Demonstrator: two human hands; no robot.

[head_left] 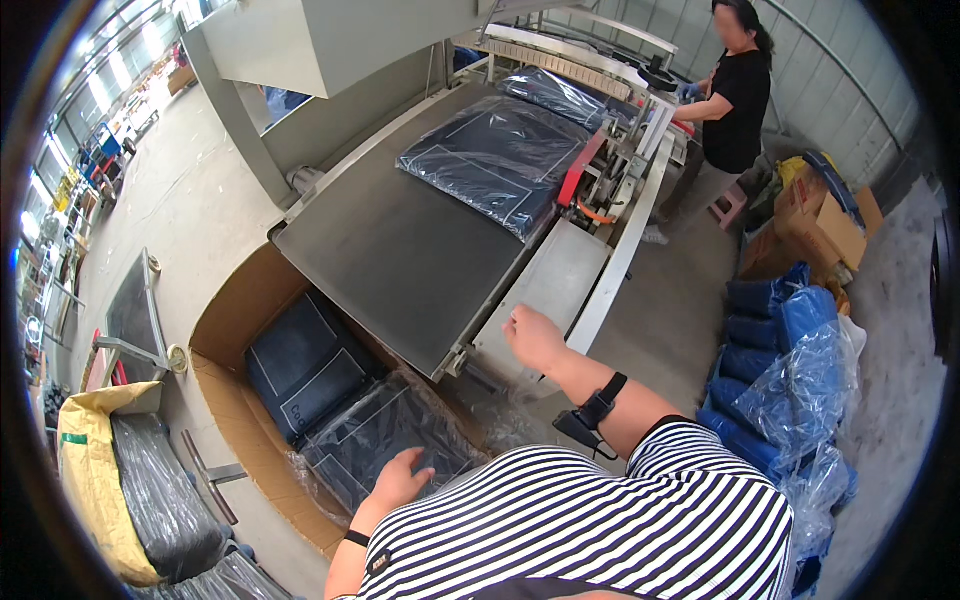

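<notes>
My left hand (402,480) is over a clear-wrapped dark navy package (385,440) in a large cardboard box (225,390). Its thumb and fingers are spread, and nothing is in them. Whether it touches the wrap I cannot tell. My right hand (535,338) is at the pale side panel (560,275) of a conveyor, fingers curled in, with nothing visible in them. On the dark conveyor belt (400,260) lies another wrapped navy package (490,160). Behind the wrapped one in the box sits a navy folded piece (310,365) with pale outlines.
A co-worker (735,90) in a black top stands at the machine's far right. Blue wrapped bundles (770,350) and an open carton (820,220) line the right side. At left are a wheeled cart (140,310) and a yellow sack (95,480). A machine housing (330,45) overhangs the belt.
</notes>
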